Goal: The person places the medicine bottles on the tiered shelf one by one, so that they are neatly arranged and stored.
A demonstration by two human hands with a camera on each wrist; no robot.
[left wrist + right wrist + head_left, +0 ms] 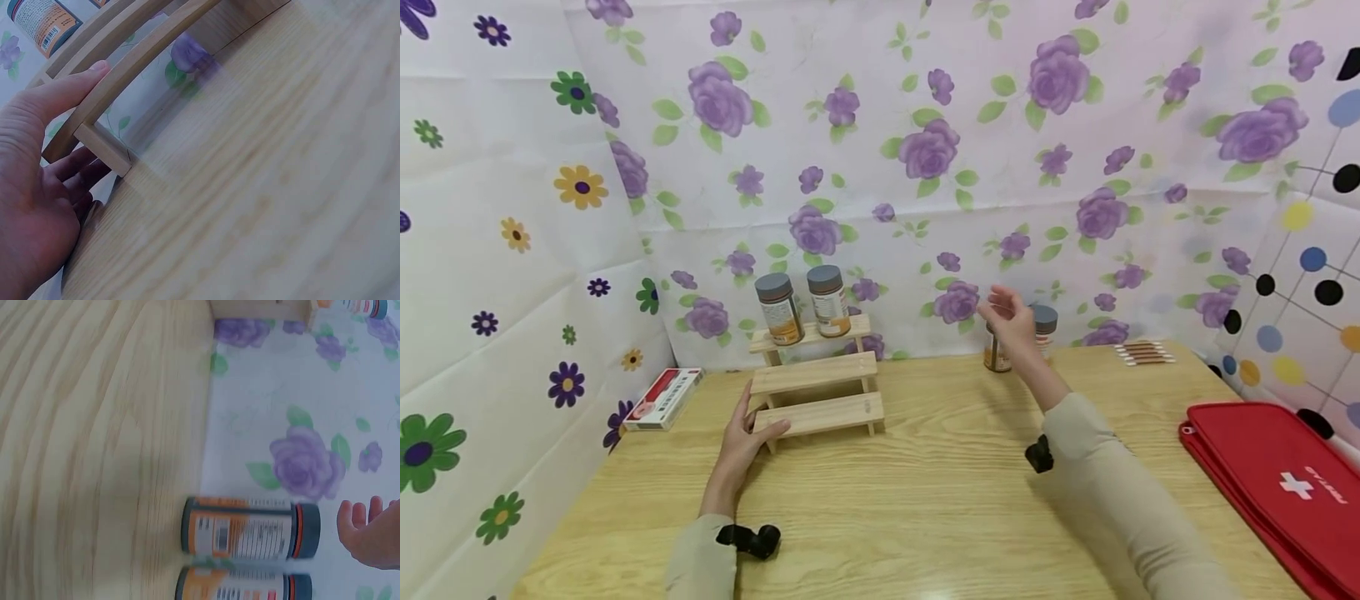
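My left hand [740, 447] grips the left end of a three-step wooden display stand [820, 415]. Its thumb lies on the lowest step, with the fingers reaching round the end, as the left wrist view shows. Two jars with grey lids, a left one [781, 312] and a right one [830, 304], stand on the top step. Off to the right, my right hand [1015, 329] is raised near two similar jars, holding nothing. It partly hides the nearer jar [244, 529] in the head view; the other jar [240, 586] is beside it. In the right wrist view, a gap separates the fingers from the lids.
A red and white flat box [665, 400] lies left of the stand. Several cotton swabs [1144, 353] lie at the back right. A red first aid pouch [1273, 479] occupies the right edge of the wooden table [895, 517]. Flowered cloth [880, 167] hangs behind.
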